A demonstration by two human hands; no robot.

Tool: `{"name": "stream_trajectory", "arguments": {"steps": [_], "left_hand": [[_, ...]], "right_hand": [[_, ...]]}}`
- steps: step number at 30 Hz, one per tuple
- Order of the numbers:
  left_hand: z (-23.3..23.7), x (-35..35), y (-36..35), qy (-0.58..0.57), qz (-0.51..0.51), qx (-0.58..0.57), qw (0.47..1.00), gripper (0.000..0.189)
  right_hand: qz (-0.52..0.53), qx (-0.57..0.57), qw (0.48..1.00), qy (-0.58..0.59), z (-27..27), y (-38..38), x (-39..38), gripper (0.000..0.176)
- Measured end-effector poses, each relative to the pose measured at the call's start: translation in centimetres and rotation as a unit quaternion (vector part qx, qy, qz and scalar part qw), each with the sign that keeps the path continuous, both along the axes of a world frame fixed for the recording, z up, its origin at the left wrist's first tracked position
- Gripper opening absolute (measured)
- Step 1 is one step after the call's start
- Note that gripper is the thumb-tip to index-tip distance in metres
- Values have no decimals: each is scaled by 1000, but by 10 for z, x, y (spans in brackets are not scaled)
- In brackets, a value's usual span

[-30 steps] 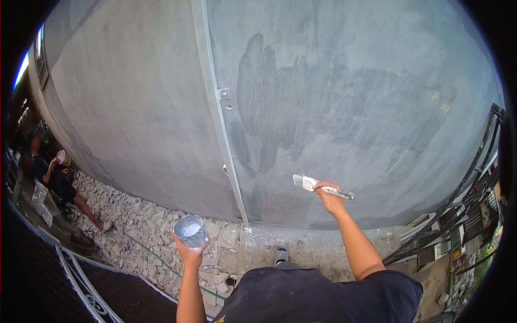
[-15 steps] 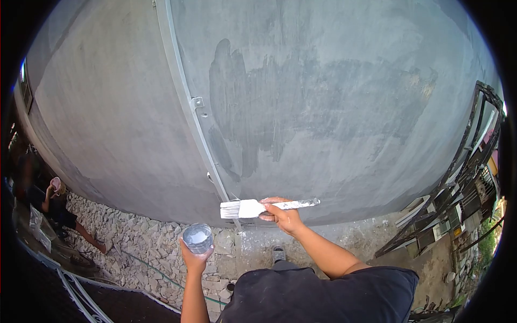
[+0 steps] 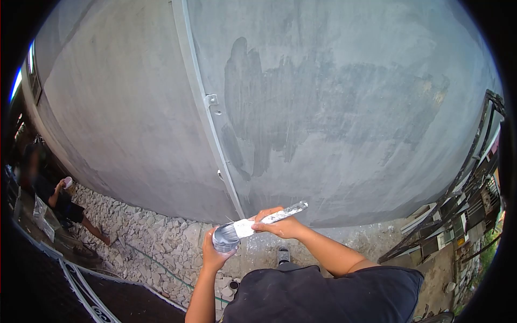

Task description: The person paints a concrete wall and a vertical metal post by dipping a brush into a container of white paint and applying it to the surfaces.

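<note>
My left hand [image 3: 213, 256] is wrapped round a small clear cup [image 3: 225, 245] with greyish-white liquid inside. A paintbrush [image 3: 280, 215], its handle spattered white, is gripped in my right hand [image 3: 276, 225]. The brush tilts down to the left, and its bristles lie at the mouth of the cup; how deep they go is hard to see. In front of me rises a grey wall [image 3: 334, 177], with a darker, wet-looking patch [image 3: 307, 107] across its upper middle. A pale vertical strip [image 3: 207, 107] with a small metal bracket [image 3: 212, 99] runs down the wall.
Broken rubble [image 3: 148, 237] covers the ground at left, with a green hose [image 3: 161, 265] across it. A person [image 3: 70, 207] holding a small pale container is at far left. Dark metal frames [image 3: 458, 183] lean at right. Ornamental ironwork [image 3: 81, 290] is at lower left.
My right hand has brought the brush down and left, so its bristles now meet the cup. My left hand has raised the cup slightly rightward. The view has shifted a little.
</note>
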State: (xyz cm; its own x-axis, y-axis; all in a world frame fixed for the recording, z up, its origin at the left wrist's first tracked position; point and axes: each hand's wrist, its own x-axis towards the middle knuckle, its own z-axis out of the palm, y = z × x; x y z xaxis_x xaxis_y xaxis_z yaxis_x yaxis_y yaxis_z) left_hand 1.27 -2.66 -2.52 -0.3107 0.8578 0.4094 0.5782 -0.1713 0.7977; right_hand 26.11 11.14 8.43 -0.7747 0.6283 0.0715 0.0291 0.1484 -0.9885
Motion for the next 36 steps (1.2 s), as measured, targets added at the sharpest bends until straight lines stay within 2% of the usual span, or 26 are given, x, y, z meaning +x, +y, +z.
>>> {"name": "stream_trajectory", "arguments": {"steps": [1,6,8,10,15,18,21,23,25,26,29,32,33,35,36], "left_hand": [[3,2,3,1,10,-3,1000,86],[9,13,6,40,-31,21,999,86],[17,16,9,58,-45,29,997,87],[18,17,13,96,-71,42,992,91],[31,27,12,44,-79,25,996,88],[21,30,12,35,-67,31,997,89],[20,29,16,59,-54,42,996,88],[20,26,12,64,-46,36,996,88],[23,26,10,60,-41,24,997,88],[25,26,10,54,-40,15,998,87],[32,26,9,62,-43,9,997,88],[23,28,14,59,-38,19,997,90],[19,32,16,57,-69,28,996,90],[12,37,16,38,-20,-8,999,92],[11,39,16,43,-36,0,998,92]], "right_hand": [[-5,90,996,-24,1,2,2,31],[45,109,992,-50,15,6,7,21],[47,168,982,-72,28,7,3,15],[62,152,983,-87,39,5,-3,15],[24,140,978,-155,39,-10,-10,13],[-43,103,990,-84,25,-13,-1,16],[-78,89,989,-84,27,-7,14,20],[-81,69,990,-94,28,-4,21,20],[-91,50,994,-40,28,-2,27,19],[-96,-1,995,-37,30,-1,29,18],[-112,-58,992,10,18,6,38,18],[-124,-11,992,13,19,10,48,19],[-156,-3,988,14,21,11,54,19],[-95,-37,995,19,24,16,64,19],[-111,-30,993,25,23,19,71,19]]}}
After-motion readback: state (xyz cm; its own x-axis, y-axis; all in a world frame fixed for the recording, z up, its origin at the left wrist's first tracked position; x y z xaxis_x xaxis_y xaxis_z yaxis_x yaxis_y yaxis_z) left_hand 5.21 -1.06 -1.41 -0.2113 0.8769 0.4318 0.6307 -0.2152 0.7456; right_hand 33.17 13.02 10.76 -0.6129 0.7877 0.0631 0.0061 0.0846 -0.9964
